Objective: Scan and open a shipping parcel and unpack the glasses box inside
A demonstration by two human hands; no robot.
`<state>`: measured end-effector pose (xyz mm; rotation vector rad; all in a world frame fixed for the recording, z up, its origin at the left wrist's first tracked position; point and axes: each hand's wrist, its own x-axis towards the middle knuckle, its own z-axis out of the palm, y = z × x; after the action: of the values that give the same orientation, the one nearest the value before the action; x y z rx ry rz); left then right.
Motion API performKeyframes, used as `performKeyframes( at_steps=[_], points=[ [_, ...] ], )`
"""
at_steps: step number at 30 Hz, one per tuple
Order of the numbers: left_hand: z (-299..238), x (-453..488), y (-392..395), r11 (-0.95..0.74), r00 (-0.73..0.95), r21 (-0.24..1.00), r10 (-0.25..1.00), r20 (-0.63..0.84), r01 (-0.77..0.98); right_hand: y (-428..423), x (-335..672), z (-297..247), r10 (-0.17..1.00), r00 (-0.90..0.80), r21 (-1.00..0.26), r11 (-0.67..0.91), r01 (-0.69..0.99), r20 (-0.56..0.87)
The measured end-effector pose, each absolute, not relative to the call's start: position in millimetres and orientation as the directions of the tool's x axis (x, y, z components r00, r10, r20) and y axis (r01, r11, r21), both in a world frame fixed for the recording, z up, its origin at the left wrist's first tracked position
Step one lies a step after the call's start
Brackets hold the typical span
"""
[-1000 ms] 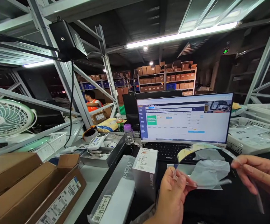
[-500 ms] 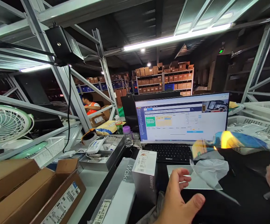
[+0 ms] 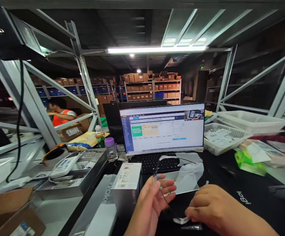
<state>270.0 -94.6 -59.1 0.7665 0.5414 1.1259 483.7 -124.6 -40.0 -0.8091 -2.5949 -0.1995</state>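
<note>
A pair of thin-framed glasses (image 3: 166, 201) is between my hands above the black desk mat. My left hand (image 3: 152, 200) has its thumb against the frame, with the other fingers curled behind it. My right hand (image 3: 208, 206) is closed, pinching the whitish end of a thin dark arm low in front of me. Below its fingers lies a small clear plastic piece (image 3: 193, 226). Behind the hands, a crumpled translucent white wrapper (image 3: 191, 170) rests on a pale flat sheet (image 3: 182, 188). Left of my left hand stands a grey and white box (image 3: 127, 178).
A keyboard (image 3: 147, 161) and lit monitor (image 3: 162, 131) stand behind. Purple-lidded bottle (image 3: 111, 149), grey tray (image 3: 66, 183) and brown carton (image 3: 11, 213) are at left. White baskets (image 3: 221, 149) and a green packet (image 3: 249, 162) are at right. A person in orange (image 3: 61, 116) sits beyond.
The glasses have come from the right to the middle, between both hands. My left hand has closed in on them. My view has turned right, showing the green packet and more baskets.
</note>
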Motion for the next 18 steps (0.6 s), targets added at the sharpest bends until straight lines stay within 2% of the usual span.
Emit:
performKeyframes(
  at_steps=[6, 10, 15, 18],
  points=[
    [-54, 264, -97, 0.245, 0.402, 0.786, 0.916, 0.004, -0.568, -121, 478, -48, 0.561, -0.746, 0.034, 0.791, 0.611, 0.359],
    [-51, 262, -103, 0.196, 0.363, 0.827, 0.932, 0.011, -0.527, -114, 474, -49, 0.541, -0.719, 0.148, 0.745, 0.650, 0.436],
    [-49, 268, -113, -0.064, 0.131, 0.924, 0.984, 0.122, -0.377, -98, 472, -56, 0.447, -0.672, 0.291, 0.658, 0.694, 0.591],
    [-46, 270, -115, -0.154, 0.028, 0.939, 0.985, 0.171, -0.309, -89, 483, -50, 0.277, -0.616, 0.342, 0.634, 0.694, 0.737]
  ],
)
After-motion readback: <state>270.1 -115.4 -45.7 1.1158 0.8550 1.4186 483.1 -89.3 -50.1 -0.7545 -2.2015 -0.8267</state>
